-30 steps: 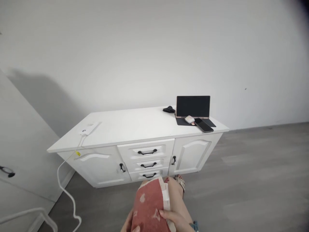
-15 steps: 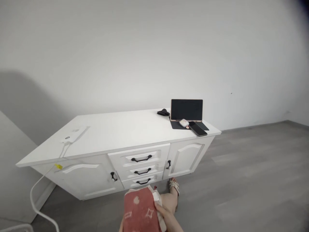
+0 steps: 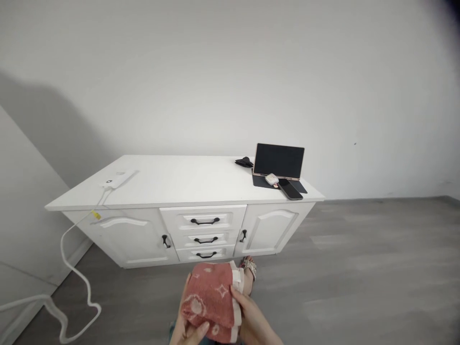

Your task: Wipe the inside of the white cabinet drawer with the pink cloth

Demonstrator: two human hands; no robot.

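Note:
Between my two hands is a folded red towel (image 3: 210,292) with pale star and round patterns and a cream edge along its right side. My left hand (image 3: 189,328) grips the towel's lower left corner, its thumb lying over the front and fingers behind it. My right hand (image 3: 251,318) holds the cream edge, thumb on top; its other fingers are hidden behind the cloth. The towel hangs above the floor, in front of the white cabinet (image 3: 194,184). Past it shows a foot in a beaded sandal (image 3: 249,268).
On the cabinet top stand a tablet (image 3: 278,160), a white earbud case (image 3: 272,179), a phone (image 3: 290,189) and a black folded item (image 3: 244,162). A white power strip (image 3: 118,178) lies at its left, its cable (image 3: 77,270) hanging to the floor, with a yellow tag (image 3: 96,215).
The towel has come up higher into view and tilted, with a lower fold now showing. My left hand has come into view with its thumb over the front. The camera view has shifted slightly.

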